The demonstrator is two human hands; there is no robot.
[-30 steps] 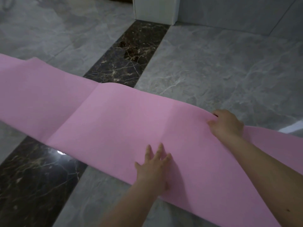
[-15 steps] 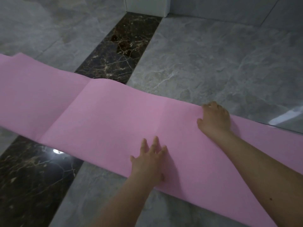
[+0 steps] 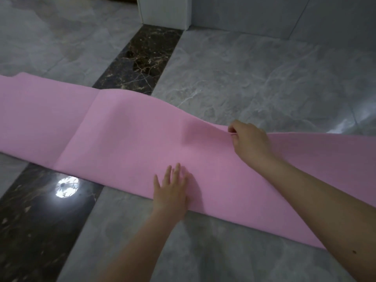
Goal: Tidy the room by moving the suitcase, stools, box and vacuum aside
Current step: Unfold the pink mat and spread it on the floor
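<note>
While our left hand (image 3: pixel 172 190) presses flat, fingers straight, on the smooth pink mat (image 3: pixel 122 129), our right hand (image 3: pixel 249 142) pinches its rippled far edge.

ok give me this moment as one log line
left hand: flat on pink mat near edge | right hand: pinching far edge, lifted | mat: spread across grey floor and dark strip | task items: none in view

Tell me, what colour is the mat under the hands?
Pink, plain with no pattern. The mat shows best in the head view, the only one.
</note>
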